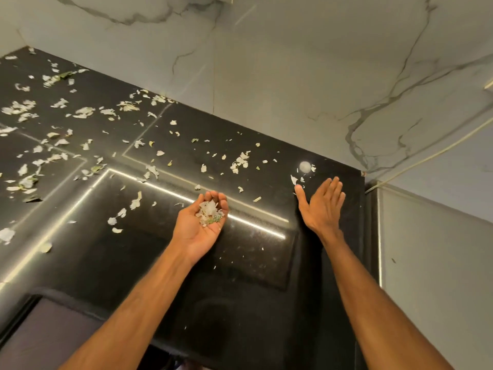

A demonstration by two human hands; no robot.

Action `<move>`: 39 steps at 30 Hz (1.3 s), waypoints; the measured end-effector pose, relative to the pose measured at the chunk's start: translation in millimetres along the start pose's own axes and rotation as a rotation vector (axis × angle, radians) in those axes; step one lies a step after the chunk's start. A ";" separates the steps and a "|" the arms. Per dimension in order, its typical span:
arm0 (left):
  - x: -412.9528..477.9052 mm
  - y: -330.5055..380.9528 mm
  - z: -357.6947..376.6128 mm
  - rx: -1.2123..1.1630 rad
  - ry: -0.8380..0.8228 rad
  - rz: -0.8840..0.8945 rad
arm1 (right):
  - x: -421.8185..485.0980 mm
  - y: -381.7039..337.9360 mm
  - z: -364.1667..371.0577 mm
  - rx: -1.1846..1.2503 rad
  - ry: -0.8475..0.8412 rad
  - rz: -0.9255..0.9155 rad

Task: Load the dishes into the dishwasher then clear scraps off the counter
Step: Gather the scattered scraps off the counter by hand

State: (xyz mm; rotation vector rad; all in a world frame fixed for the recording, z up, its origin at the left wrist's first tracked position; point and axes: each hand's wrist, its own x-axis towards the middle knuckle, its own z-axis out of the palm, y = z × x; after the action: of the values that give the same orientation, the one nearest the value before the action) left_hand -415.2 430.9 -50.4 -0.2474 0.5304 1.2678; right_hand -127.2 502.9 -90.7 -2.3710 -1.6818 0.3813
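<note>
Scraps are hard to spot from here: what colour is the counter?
The counter is glossy black; pale scraps stand out. Head view shows it.

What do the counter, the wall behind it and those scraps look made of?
Counter: likely polished black stone, mirroring light strips. Wall: marble-look tile or slab, grey veins, faint seams. Scraps: thin, torn white pieces, probably paper; one in the left hand shows print.

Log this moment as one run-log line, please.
phase: scrap clearing | left hand: cupped palm-up, holding pale torn scraps | right hand: open, fingers straight, over glossy black stone counter | remaining: scattered scraps across counter
</note>
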 end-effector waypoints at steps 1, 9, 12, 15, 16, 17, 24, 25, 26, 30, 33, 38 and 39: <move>4.8 1.0 -0.1 -0.007 -0.008 0.006 | 5.8 -11.6 3.3 0.006 -0.014 -0.025; 25.6 9.1 -3.1 -0.038 -0.076 0.047 | -31.6 -66.5 28.2 0.105 -0.041 -0.431; 23.4 12.7 -6.8 -0.037 -0.093 0.061 | 10.6 -35.5 12.8 0.126 0.055 -0.335; 19.3 13.9 -9.0 -0.018 -0.102 0.085 | 53.2 -18.9 3.5 0.058 0.009 -0.236; 18.3 13.8 -9.7 -0.013 -0.103 0.096 | 58.7 -22.0 4.6 0.024 -0.010 -0.255; 17.6 13.5 -10.2 -0.015 -0.108 0.104 | 60.7 -28.9 8.2 -0.007 -0.025 -0.288; 17.1 12.8 -5.9 -0.037 -0.131 0.140 | 1.1 -81.9 36.0 0.003 -0.183 -0.582; 15.6 13.6 -5.2 -0.041 -0.128 0.145 | -11.8 -81.6 34.4 0.050 -0.217 -0.632; 13.3 14.6 -4.7 -0.045 -0.124 0.149 | -24.4 -79.0 28.6 0.134 -0.258 -0.661; -0.1 19.9 -6.5 -0.072 -0.098 0.169 | -81.8 -47.5 0.4 0.349 -0.256 -0.616; -11.1 19.5 -12.4 -0.107 -0.075 0.189 | -141.3 -27.4 -5.2 0.073 -0.273 -0.549; -22.6 15.0 -18.5 -0.154 -0.062 0.201 | -192.6 -50.5 10.1 -0.156 -0.327 -0.507; -23.5 14.8 -19.3 -0.154 -0.063 0.202 | -187.8 -58.9 14.3 -0.140 -0.303 -0.498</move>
State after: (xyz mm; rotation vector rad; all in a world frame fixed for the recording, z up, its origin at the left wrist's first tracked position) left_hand -438.6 406.7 -53.4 -0.2866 0.4113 1.5102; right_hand -243.7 345.1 -69.0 -1.9481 -2.4225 0.5637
